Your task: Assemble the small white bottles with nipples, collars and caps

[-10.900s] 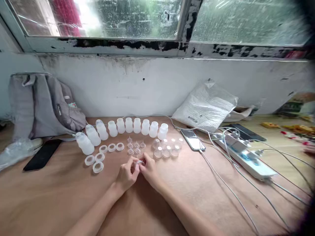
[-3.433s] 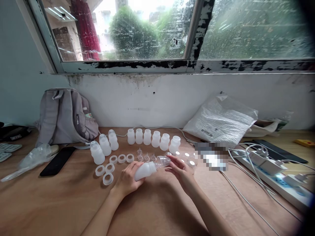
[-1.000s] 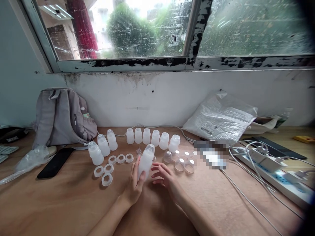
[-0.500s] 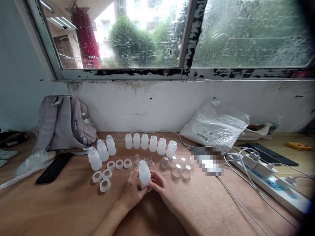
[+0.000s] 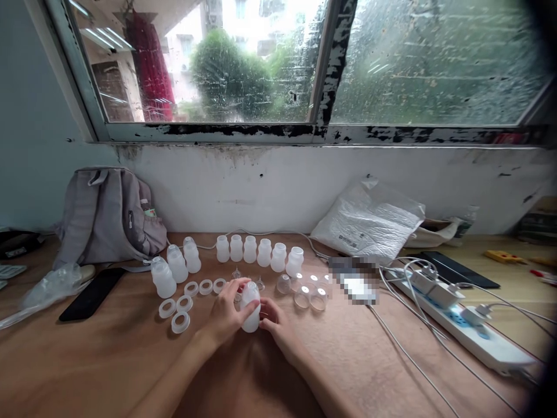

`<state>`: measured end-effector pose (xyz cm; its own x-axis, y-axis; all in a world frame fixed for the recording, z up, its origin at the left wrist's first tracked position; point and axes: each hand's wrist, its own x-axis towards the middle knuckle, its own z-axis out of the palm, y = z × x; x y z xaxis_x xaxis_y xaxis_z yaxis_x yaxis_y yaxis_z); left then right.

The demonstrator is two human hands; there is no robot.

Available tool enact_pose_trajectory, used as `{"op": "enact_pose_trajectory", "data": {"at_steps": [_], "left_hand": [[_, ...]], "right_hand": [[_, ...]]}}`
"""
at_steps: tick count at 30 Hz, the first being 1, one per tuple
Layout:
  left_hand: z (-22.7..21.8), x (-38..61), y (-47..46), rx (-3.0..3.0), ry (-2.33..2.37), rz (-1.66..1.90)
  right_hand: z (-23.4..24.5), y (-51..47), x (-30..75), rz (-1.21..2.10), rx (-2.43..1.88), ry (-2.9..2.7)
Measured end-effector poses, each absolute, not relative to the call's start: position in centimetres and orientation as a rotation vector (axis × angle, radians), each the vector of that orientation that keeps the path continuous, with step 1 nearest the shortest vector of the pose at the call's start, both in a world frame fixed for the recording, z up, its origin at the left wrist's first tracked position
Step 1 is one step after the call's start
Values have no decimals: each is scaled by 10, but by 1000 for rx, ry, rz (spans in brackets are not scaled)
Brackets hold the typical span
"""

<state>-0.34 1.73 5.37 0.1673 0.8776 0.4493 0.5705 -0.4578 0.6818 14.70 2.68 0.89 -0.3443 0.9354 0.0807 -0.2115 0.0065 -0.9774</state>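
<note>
A frosted white baby bottle (image 5: 249, 319) with a clear cap on top stands upright in front of me. My left hand (image 5: 227, 312) is closed on its upper part, thumb across the front and fingers behind. At its right side my right hand (image 5: 278, 326) is open, fingers curved and apart, the tips close to the bottle; whether they touch it I cannot tell. Behind my hands are several clear nipples (image 5: 236, 273), partly hidden by the left hand. White collar rings (image 5: 180, 322) lie to the left. Clear domed caps (image 5: 302, 298) lie to the right.
Several uncapped bottles (image 5: 249, 249) stand in a row at the back. Three capped bottles (image 5: 163, 278) stand at left, near a black phone (image 5: 91, 294) and a grey backpack (image 5: 104, 215). Rightward are a plastic bag (image 5: 369, 217), cables and a power strip (image 5: 465, 325).
My left hand has moved up the bottle, its thumb now across the upper front. The right fingers have loosened from the bottle's side. The view has shifted slightly right.
</note>
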Motion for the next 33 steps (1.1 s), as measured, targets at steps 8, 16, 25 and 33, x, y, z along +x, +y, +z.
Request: {"op": "enact_pose_trajectory", "data": {"at_steps": [8, 16, 25, 33], "left_hand": [[125, -60, 70, 2196, 1626, 952], [156, -106, 141, 2335, 2144, 439], [130, -112, 163, 2242, 2271, 186], [117, -111, 168, 2253, 2284, 153]], "right_hand": [[6, 27, 149, 1466, -957, -1265], [0, 31, 149, 1449, -975, -1293], [-5, 35, 149, 1438, -958, -1302], [-11, 39, 147, 1328, -980, -1404]]}}
